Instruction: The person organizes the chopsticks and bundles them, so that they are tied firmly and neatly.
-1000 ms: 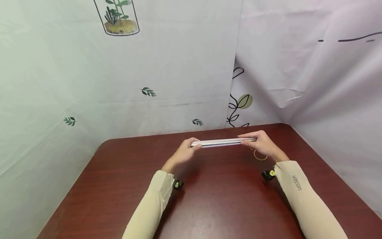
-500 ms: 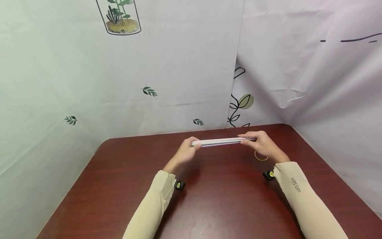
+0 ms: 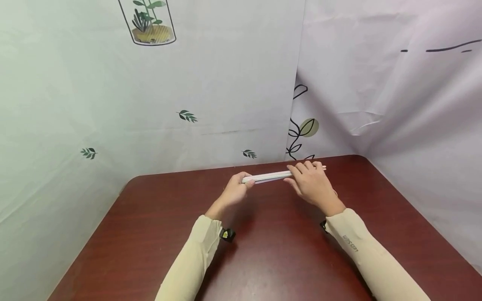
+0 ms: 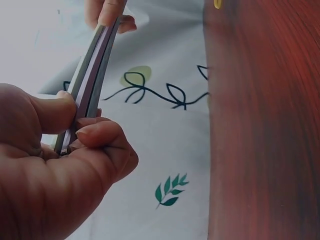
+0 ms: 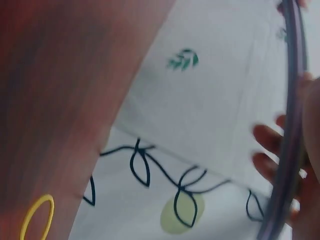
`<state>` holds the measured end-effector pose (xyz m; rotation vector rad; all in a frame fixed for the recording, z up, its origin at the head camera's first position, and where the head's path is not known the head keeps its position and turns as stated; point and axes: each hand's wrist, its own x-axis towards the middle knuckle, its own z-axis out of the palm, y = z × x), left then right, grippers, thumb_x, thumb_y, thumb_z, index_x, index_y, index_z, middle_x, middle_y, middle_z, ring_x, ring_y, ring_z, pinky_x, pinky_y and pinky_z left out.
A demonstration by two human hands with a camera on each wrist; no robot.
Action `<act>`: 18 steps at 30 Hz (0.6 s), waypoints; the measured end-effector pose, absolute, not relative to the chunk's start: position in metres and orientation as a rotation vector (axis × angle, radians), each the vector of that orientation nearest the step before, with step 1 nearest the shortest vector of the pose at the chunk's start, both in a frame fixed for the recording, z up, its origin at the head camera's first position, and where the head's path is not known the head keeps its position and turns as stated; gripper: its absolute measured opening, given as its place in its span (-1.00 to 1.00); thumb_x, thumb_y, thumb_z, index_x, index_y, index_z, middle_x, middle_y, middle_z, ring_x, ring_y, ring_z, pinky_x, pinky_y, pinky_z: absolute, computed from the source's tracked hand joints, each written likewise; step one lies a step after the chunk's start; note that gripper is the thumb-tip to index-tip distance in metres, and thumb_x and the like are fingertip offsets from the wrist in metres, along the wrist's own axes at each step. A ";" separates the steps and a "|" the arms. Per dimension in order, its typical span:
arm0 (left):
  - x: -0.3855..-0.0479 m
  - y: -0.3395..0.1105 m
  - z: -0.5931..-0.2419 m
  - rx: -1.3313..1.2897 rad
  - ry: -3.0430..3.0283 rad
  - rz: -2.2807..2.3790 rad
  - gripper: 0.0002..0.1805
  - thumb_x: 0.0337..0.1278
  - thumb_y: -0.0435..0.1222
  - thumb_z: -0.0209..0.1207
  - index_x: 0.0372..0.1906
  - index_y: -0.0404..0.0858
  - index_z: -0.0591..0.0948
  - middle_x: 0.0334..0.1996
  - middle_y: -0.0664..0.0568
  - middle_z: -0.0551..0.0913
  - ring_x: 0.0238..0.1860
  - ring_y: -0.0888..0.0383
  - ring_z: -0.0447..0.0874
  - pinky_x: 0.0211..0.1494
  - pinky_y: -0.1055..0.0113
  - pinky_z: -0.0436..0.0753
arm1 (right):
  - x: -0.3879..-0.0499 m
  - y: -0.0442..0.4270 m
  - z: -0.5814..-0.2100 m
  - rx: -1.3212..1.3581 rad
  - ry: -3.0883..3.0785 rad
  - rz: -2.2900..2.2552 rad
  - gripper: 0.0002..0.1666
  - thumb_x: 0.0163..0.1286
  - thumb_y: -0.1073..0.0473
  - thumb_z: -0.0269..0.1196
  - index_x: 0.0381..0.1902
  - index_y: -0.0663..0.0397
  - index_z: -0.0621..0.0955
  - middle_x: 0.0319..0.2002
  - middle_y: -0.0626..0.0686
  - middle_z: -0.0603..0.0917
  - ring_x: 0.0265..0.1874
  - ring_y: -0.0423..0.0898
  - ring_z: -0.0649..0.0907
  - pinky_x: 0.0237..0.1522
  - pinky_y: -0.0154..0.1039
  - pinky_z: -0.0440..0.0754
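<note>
Both hands on the sticks (image 3: 269,176). Left hand (image 3: 234,190) pinches one end: thumb on the near side, fingers curled in against the other, per the left wrist view. Right hand (image 3: 313,182) grips farther along, thumb at its 9 o'clock side, fingers bent over the top; a bit of the far ends pokes out past the knuckles at its 1 o'clock.

Sticks: thin, side by side, held up off the table (image 3: 162,234) between the hands. In the head view they run from the left hand toward just short of 3 o'clock. Colours pale green, mauve and dark grey (read off the left wrist view). Exact count: can't tell, right wrist view is blurred and the fingers cover a lot.

Yellow ring (image 5: 52,207) on the table, 8 o'clock in the right wrist view; in the head view only a sliver shows, about 4 o'clock from the right hand and mostly behind it.

Black wrist units: left one (image 3: 227,235) at 6 o'clock from its hand, right one (image 3: 323,226) near 5, partly behind the cuff. Cream sleeves (image 3: 188,263) on both arms, lettering on the right.

Past the table, white backdrop (image 3: 226,71): jar print (image 3: 153,32) at 11 o'clock, vine print (image 3: 309,127) between 2 and 3.
</note>
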<state>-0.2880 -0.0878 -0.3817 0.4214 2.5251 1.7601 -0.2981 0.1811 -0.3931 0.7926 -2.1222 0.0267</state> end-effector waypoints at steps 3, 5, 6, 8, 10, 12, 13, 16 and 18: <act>-0.285 -0.087 -0.377 0.371 2.447 1.826 -0.85 0.38 -0.39 0.07 -0.10 -0.43 0.54 -0.61 0.09 0.32 -0.69 0.21 0.21 -0.60 0.39 0.24 | -0.299 0.175 -0.398 0.754 -2.074 0.004 -0.44 0.31 -0.13 0.16 0.01 0.22 0.62 -0.26 0.20 0.63 -0.33 0.24 0.55 -0.29 0.14 0.43; -0.284 -0.086 -0.375 0.364 2.424 1.840 -0.85 0.38 -0.39 0.07 -0.11 -0.43 0.53 -0.62 0.10 0.31 -0.69 0.23 0.19 -0.60 0.40 0.22 | -0.301 0.175 -0.401 0.721 -2.069 -0.009 -0.43 0.38 -0.15 0.06 0.01 0.24 0.60 -0.27 0.20 0.60 -0.34 0.24 0.53 -0.31 0.13 0.43; -0.284 -0.086 -0.374 0.363 2.412 1.843 -0.85 0.39 -0.39 0.07 -0.11 -0.43 0.53 -0.62 0.10 0.31 -0.68 0.23 0.18 -0.60 0.40 0.22 | -0.302 0.175 -0.402 0.707 -2.064 -0.014 -0.43 0.42 -0.15 0.00 -0.01 0.25 0.59 -0.28 0.21 0.58 -0.35 0.25 0.52 -0.32 0.13 0.43; -0.283 -0.085 -0.372 0.370 2.399 1.839 -0.84 0.39 -0.38 0.06 -0.10 -0.43 0.52 -0.62 0.11 0.31 -0.68 0.24 0.18 -0.60 0.41 0.22 | -0.304 0.175 -0.404 0.685 -2.045 -0.015 -0.40 0.50 -0.17 -0.10 -0.07 0.26 0.58 -0.33 0.21 0.55 -0.37 0.25 0.51 -0.35 0.12 0.43; -0.283 -0.085 -0.372 0.364 2.376 1.840 -0.83 0.40 -0.36 0.06 -0.10 -0.42 0.52 -0.62 0.12 0.31 -0.67 0.24 0.18 -0.59 0.41 0.22 | -0.305 0.175 -0.406 0.675 -2.027 -0.017 -0.39 0.55 -0.17 -0.18 -0.14 0.26 0.54 -0.38 0.21 0.51 -0.39 0.24 0.50 -0.39 0.10 0.41; -0.282 -0.085 -0.373 0.347 2.359 1.838 -0.83 0.41 -0.36 0.05 -0.09 -0.42 0.52 -0.61 0.11 0.31 -0.66 0.23 0.18 -0.58 0.40 0.22 | -0.306 0.175 -0.409 0.685 -2.002 -0.009 -0.40 0.58 -0.16 -0.22 -0.21 0.25 0.51 -0.43 0.19 0.48 -0.43 0.23 0.49 -0.42 0.08 0.39; -0.281 -0.085 -0.372 0.338 2.359 1.832 -0.83 0.41 -0.36 0.05 -0.09 -0.41 0.52 -0.60 0.10 0.32 -0.66 0.22 0.18 -0.56 0.40 0.24 | -0.307 0.175 -0.409 0.694 -1.989 -0.007 -0.40 0.59 -0.15 -0.22 -0.25 0.25 0.49 -0.45 0.19 0.46 -0.45 0.22 0.48 -0.44 0.07 0.37; -0.281 -0.087 -0.370 0.326 2.346 1.840 -0.84 0.41 -0.37 0.04 -0.09 -0.42 0.52 -0.56 0.09 0.33 -0.63 0.22 0.19 -0.53 0.39 0.26 | -0.308 0.174 -0.410 0.718 -1.960 -0.002 -0.44 0.57 -0.13 -0.20 -0.31 0.23 0.46 -0.49 0.17 0.43 -0.50 0.20 0.46 -0.48 0.04 0.34; -0.281 -0.087 -0.368 0.331 2.328 1.860 -0.84 0.40 -0.38 0.04 -0.09 -0.42 0.51 -0.55 0.09 0.33 -0.64 0.21 0.19 -0.53 0.39 0.25 | -0.308 0.174 -0.409 0.729 -1.945 0.006 -0.46 0.56 -0.12 -0.18 -0.34 0.23 0.46 -0.50 0.16 0.43 -0.51 0.20 0.45 -0.49 0.04 0.33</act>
